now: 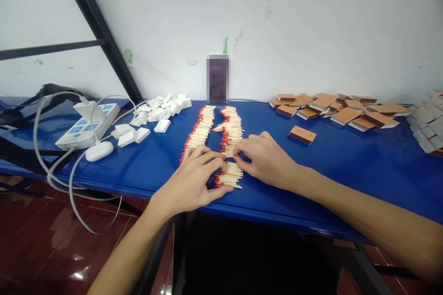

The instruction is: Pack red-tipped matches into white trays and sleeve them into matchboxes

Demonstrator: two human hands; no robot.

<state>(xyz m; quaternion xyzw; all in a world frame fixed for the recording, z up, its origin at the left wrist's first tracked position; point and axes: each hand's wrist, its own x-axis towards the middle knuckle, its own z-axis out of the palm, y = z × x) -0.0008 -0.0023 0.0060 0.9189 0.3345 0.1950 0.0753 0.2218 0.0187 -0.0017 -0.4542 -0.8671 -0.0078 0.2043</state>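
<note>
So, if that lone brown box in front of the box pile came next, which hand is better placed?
Probably the right hand: it is nearer the lone brown box. The left hand sits farther off by the matches, with the right in between.

The matchsticks (232, 140) are coloured pale yellow and tipped in red. The tabletop (346, 170) is finished in glossy blue. The matchbox sleeves (323, 102) are faced in orange-tan and edged in dark brown, with red lettering (304, 133) printed on one. The small boxes (162, 126) are coloured white. The power strip (86, 128) is finished in white with light-blue panels. The floor (51, 239) is tiled in dark red.
</note>
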